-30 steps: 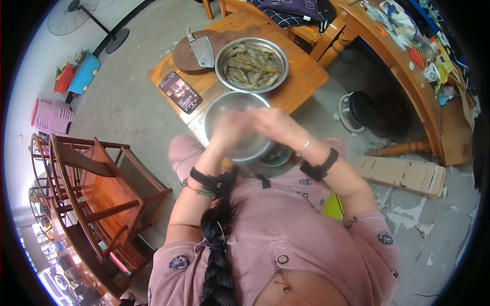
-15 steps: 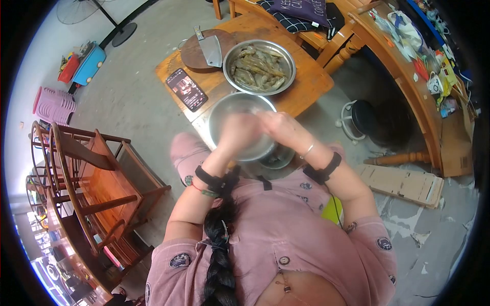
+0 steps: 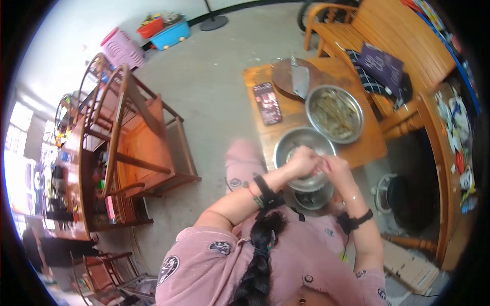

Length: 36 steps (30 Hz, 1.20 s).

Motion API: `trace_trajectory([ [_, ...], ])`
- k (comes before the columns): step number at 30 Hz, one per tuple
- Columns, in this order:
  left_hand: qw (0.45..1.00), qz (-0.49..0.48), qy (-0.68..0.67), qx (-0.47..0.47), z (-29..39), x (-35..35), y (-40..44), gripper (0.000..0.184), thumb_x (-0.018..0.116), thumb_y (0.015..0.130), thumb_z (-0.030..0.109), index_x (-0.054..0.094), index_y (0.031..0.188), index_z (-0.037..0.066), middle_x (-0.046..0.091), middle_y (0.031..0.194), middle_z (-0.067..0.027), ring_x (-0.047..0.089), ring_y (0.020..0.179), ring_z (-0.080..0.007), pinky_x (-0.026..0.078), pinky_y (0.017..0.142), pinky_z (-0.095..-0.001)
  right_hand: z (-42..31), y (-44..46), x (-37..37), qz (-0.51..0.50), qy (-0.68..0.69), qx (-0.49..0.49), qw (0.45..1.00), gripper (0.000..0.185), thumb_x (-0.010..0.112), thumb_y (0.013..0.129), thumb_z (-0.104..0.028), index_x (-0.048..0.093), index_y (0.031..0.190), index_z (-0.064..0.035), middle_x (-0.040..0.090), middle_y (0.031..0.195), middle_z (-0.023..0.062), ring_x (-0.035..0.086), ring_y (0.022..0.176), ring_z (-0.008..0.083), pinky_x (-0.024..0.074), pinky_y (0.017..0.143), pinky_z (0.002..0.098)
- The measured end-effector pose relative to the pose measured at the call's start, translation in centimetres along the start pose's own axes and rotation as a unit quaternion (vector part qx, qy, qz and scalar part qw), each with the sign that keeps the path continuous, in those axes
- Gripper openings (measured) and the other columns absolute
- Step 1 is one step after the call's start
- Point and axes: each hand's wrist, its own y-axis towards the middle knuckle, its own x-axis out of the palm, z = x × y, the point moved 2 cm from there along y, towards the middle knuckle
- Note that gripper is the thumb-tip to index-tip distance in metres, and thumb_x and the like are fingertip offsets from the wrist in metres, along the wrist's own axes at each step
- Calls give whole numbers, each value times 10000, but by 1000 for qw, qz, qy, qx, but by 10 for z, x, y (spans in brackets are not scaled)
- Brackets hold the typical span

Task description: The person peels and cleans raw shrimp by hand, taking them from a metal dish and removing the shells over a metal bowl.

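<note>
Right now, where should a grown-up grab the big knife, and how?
I'd grip the knife by its handle, coming from the far side of the table. It lies on the round board with the handle at the far end and the wide blade nearer, so that way avoids reaching over the blade.

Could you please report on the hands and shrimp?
Left hand and right hand together over middle bowl, grip unclear. Shrimp in far bowl. Nothing seen blocking the hands.

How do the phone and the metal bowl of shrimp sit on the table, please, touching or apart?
Apart. The head view shows a strip of bare wooden tabletop between the phone and the metal bowl of shrimp.
</note>
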Motion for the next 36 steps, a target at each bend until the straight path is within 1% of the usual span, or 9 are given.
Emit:
trace_trajectory([
  [9, 999, 8, 26, 19, 0, -6, 2, 201, 524, 881, 7, 646, 762, -101, 638, 638, -108, 625, 546, -154, 531, 516, -296, -9, 11, -2, -33, -9, 6, 999, 146, 612, 846, -25, 632, 979, 32, 638, 809, 196, 633, 738, 365, 517, 655, 419],
  [22, 998, -33, -46, -38, -10, -8, 8, 181, 516, 946, 20, 649, 947, -104, 646, 748, -91, 624, 618, -137, 588, 602, -284, -1, 8, -6, -43, 63, 31, 997, 105, 621, 845, -99, 628, 891, -5, 631, 779, 183, 622, 717, 378, 504, 646, 431],
  [23, 999, -43, 15, -18, -15, -8, 13, 180, 516, 946, 17, 651, 957, -101, 643, 741, -82, 613, 607, -127, 586, 601, -280, -2, 7, -4, -47, 65, 36, 996, 102, 617, 839, -105, 626, 864, -5, 627, 766, 187, 620, 715, 379, 501, 644, 435],
  [24, 958, -69, 215, 178, -27, -11, 21, 181, 514, 947, 20, 655, 954, -94, 639, 734, -72, 611, 606, -123, 583, 595, -279, -3, 6, -3, -53, 68, 38, 996, 105, 613, 834, -110, 623, 836, -6, 622, 754, 191, 619, 712, 379, 499, 641, 439],
  [27, 984, -73, 140, 82, -12, -10, 14, 189, 516, 949, 34, 666, 915, -75, 634, 728, -62, 606, 594, -121, 582, 592, -275, -5, 6, -7, -27, 58, 27, 998, 113, 604, 812, -109, 611, 766, -6, 612, 731, 194, 614, 695, 378, 494, 630, 440],
  [28, 953, -84, 217, 196, -21, -11, 19, 192, 515, 951, 35, 666, 894, -71, 634, 728, -63, 605, 589, -122, 582, 589, -274, -6, 8, -8, -17, 68, 17, 997, 121, 601, 791, -108, 607, 727, -5, 605, 710, 189, 608, 670, 373, 493, 615, 436],
  [31, 971, -74, 170, 151, -16, -8, 15, 195, 513, 954, 35, 664, 886, -69, 632, 729, -64, 600, 582, -124, 583, 585, -277, -8, 10, -11, 2, 56, 2, 998, 123, 605, 779, -103, 599, 706, -4, 598, 691, 186, 607, 652, 365, 489, 593, 431],
  [32, 993, -53, 94, 52, -14, -8, 14, 195, 514, 957, 38, 663, 895, -70, 632, 732, -65, 601, 586, -126, 585, 593, -278, -7, 10, -10, 3, 57, 4, 998, 123, 605, 779, -103, 599, 706, -4, 598, 691, 186, 607, 652, 365, 489, 593, 431],
  [36, 996, -48, 65, 29, -11, -5, 7, 191, 516, 960, 45, 659, 904, -69, 633, 732, -67, 609, 595, -132, 586, 612, -279, 0, 8, -7, 8, 90, 35, 995, 89, 612, 763, -86, 615, 725, -6, 602, 668, 175, 610, 630, 352, 490, 576, 413],
])
